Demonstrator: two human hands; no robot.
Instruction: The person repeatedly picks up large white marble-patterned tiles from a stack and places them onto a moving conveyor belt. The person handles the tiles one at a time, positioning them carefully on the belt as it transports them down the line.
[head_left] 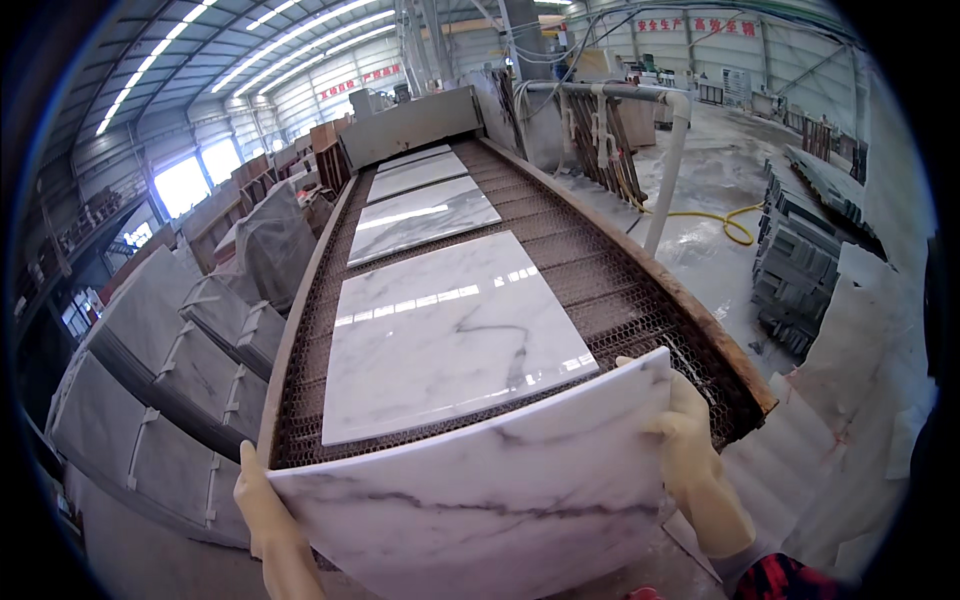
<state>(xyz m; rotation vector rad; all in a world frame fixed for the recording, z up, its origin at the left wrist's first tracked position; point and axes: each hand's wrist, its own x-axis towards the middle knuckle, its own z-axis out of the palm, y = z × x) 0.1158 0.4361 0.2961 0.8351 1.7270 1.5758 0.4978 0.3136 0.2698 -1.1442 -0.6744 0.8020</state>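
I have one white, grey-veined slab [480, 505] between my two hands, in front of the near edge of the conveyor [570, 255]. My left hand [265, 510] grips its left edge by the conveyor's near left corner, thumb up along the side. My right hand [695, 465] holds its right edge, short of the near right corner, with the thumb on the face towards me and fingertips showing over the top edge. The fingers of both hands are closed on the slab. It stands tilted, broad face to me, its top right corner higher than the left; I can't tell whether its far side touches the conveyor.

Just beyond it, the front slab [450, 345] lies flat and glossy on the mesh, closer to the conveyor's left edge than its right. Behind it in line lie a second slab [425, 215], a third slab [418, 177] and a thin strip of a fourth, near the grey hood [415, 128] at the far end.

Past the left edge, grey-white stacks [165, 385] lean on the floor. Past the right edge are a pale pipe [672, 150], a yellow hose [740, 237] and a pile of grey strips [800, 255].
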